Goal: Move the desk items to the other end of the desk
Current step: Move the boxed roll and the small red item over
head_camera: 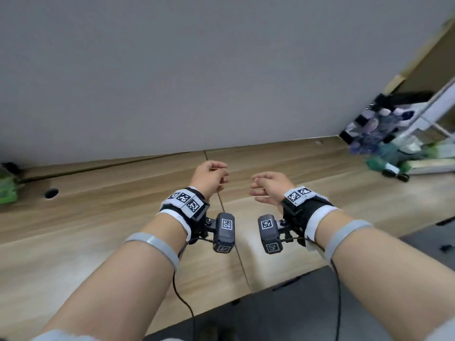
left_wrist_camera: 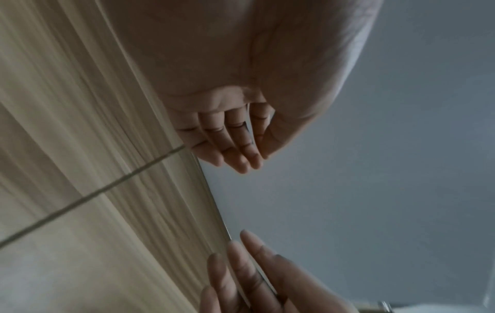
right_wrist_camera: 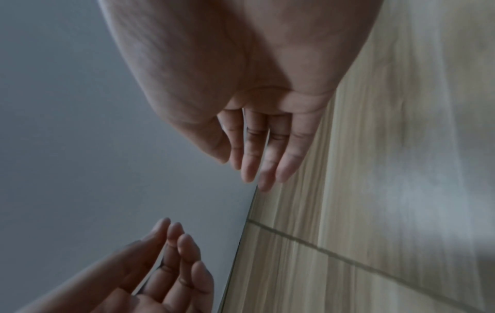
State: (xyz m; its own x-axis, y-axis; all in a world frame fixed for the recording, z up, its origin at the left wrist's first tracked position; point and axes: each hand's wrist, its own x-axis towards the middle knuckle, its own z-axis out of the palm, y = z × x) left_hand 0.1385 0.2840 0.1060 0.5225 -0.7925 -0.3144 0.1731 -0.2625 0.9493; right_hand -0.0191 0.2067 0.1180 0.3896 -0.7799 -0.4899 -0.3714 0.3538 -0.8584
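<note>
Loose hands (head_camera: 236,185), grained wooden desk (head_camera: 98,212)

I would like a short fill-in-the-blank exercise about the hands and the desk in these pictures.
1. Both hands hover over a ____ desk.
2. The left hand holds ____.
3. The cluster of items lies at the desk's ____ end.
4. The round hole is nearer the ____ hand.

Missing words: wooden; nothing; right; left
</note>
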